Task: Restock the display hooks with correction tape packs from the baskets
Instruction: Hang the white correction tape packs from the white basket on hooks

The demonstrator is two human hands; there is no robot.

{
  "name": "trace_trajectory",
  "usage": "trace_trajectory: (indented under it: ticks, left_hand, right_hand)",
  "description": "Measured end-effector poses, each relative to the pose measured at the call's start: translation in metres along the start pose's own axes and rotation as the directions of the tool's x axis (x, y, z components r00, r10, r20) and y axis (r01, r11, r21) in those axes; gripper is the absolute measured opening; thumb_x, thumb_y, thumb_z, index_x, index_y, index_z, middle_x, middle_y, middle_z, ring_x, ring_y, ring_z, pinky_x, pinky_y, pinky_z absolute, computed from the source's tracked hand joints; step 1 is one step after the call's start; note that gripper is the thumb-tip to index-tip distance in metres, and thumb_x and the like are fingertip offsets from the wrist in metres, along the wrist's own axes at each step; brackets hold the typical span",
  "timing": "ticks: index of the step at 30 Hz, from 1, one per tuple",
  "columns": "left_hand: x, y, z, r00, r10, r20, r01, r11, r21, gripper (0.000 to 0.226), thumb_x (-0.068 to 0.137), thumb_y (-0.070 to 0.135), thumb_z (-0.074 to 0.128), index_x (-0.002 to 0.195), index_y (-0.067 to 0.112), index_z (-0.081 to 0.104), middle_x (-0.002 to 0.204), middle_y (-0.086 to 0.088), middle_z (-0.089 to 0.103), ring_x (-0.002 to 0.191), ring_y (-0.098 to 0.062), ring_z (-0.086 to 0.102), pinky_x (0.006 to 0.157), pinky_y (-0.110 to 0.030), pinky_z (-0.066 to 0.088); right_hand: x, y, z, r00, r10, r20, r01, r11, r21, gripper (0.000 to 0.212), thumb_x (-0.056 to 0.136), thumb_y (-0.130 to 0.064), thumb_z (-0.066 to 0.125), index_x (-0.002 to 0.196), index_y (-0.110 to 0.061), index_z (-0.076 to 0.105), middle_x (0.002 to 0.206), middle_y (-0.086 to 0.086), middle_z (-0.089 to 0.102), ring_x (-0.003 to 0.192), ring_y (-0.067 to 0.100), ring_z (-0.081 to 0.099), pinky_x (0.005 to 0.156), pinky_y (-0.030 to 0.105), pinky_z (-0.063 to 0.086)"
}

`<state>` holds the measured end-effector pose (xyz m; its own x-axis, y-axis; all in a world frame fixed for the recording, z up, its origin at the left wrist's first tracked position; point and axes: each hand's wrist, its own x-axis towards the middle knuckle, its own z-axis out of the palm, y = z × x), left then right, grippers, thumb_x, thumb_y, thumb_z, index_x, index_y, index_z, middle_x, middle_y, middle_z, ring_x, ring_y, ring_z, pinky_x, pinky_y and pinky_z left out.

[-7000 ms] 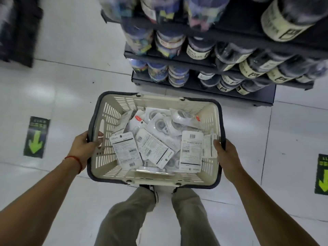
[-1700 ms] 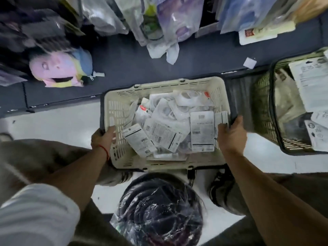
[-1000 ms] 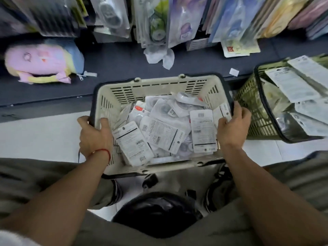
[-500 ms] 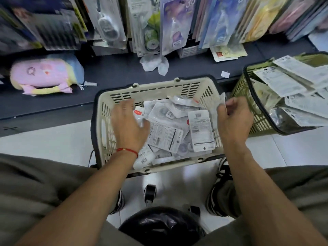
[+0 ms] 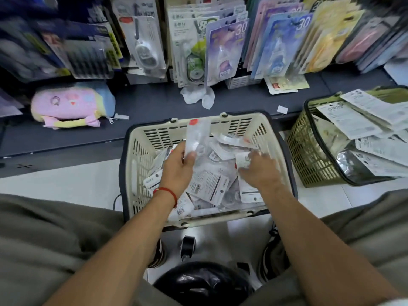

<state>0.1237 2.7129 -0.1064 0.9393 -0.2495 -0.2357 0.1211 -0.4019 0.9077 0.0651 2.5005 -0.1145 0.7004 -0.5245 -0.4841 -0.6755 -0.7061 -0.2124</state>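
Crouching over a cream basket [image 5: 141, 151] set on the white floor, just in front of a low dark shelf [image 5: 154, 102] under rows of hanging stationery. Holding up, in the left hand [image 5: 178, 167], one clear correction tape pack [image 5: 197, 136] with a red tab at its top, pinched between thumb and fingers and lifted above the pile. Reaching down with the right hand [image 5: 259, 171] into the loose packs [image 5: 209, 184] heaped in the basket, fingers curled on the edge of a white backing card [image 5: 244, 161]; whether gripping it firmly or only touching, hard to tell through the blur. Standing at the right, a green basket [image 5: 309, 155], tilted and also full of carded packs. Lying on the shelf to the left, a pink pencil case [image 5: 68, 104]. Hanging above, blister cards on the display hooks [image 5: 192, 49], the hooks themselves mostly hidden behind the cards. Judging the step in hand: picking out and gathering packs, with none of these hung yet. Judging the next move: turning each pack face-forward, finding the matching row, and threading its punched hole onto the hook without knocking neighbouring cards.
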Motion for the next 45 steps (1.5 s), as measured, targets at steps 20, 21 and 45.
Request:
trace_trajectory:
  ticks: [20, 21, 45]
  left_hand:
    - [-0.001, 0.013, -0.03, 0.959, -0.178, 0.22, 0.262, 0.853, -0.452, 0.036, 0.105, 0.046, 0.057, 0.14, 0.037, 0.054, 0.133, 0.001, 0.07, 0.114, -0.025, 0.072, 0.086, -0.059, 0.062]
    - [-0.003, 0.012, -0.03, 0.94, -0.146, 0.308, 0.275, 0.858, -0.433, 0.048, 0.1, 0.05, 0.064, 0.143, 0.035, 0.051, 0.135, 0.0, 0.07, 0.118, -0.028, 0.071, 0.09, -0.061, 0.06]
    - [0.0, -0.022, -0.064, 0.984, -0.152, -0.096, 0.104, 0.917, -0.384, 0.053, 0.083, 0.012, 0.078, 0.106, 0.057, 0.062, 0.11, 0.005, 0.075, 0.104, -0.025, 0.072, 0.091, -0.052, 0.062]
  right_hand:
    - [-0.05, 0.003, -0.083, 0.862, -0.472, -0.184, 0.481, 0.651, 0.587, 0.018, 0.089, -0.017, 0.082, 0.1, -0.031, 0.078, 0.091, -0.008, 0.081, 0.081, 0.008, 0.075, 0.069, 0.02, 0.056]
    - [-0.049, -0.006, -0.076, 0.865, -0.479, -0.153, 0.463, 0.639, 0.615, 0.02, 0.089, -0.015, 0.082, 0.098, -0.032, 0.078, 0.091, -0.005, 0.081, 0.078, 0.006, 0.073, 0.065, 0.019, 0.054]
    - [-0.04, -0.032, 0.0, 0.805, -0.574, 0.151, 0.321, 0.635, 0.702, 0.029, 0.084, 0.001, 0.075, 0.101, -0.021, 0.084, 0.132, -0.017, 0.067, 0.099, 0.015, 0.07, 0.093, 0.037, 0.061]
